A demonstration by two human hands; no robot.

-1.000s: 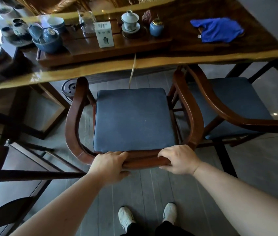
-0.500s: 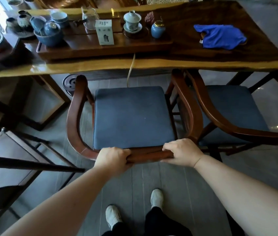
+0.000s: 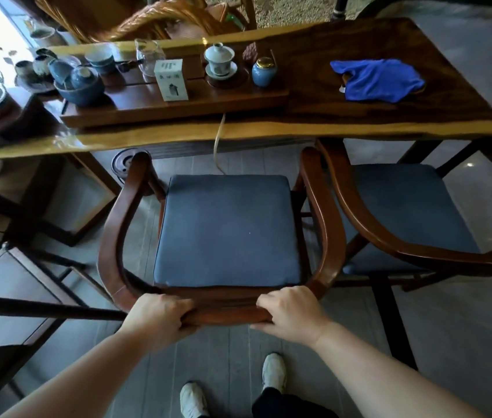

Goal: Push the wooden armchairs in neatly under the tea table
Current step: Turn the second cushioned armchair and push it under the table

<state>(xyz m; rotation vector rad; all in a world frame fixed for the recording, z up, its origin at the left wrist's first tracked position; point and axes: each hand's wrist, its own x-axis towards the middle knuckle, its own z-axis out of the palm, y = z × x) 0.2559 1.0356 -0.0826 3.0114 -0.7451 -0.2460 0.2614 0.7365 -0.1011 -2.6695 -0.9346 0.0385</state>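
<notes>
A wooden armchair with a curved rail and a grey-blue seat cushion stands in front of me, its arm tips just short of the tea table's yellow front edge. My left hand and my right hand both grip the back rail, thumbs on top. A second armchair of the same kind stands to the right, touching or nearly touching the first, its seat partly under the table.
On the table sit a wooden tea tray with cups, bowls and a white box, and a blue cloth. A cord hangs from the table edge. A dark low frame stands at my left. My feet are on grey floorboards.
I have stepped forward, one foot ahead of the other. The chair in my hands has slid toward the table, and more of the tabletop shows. My grip is unchanged.
</notes>
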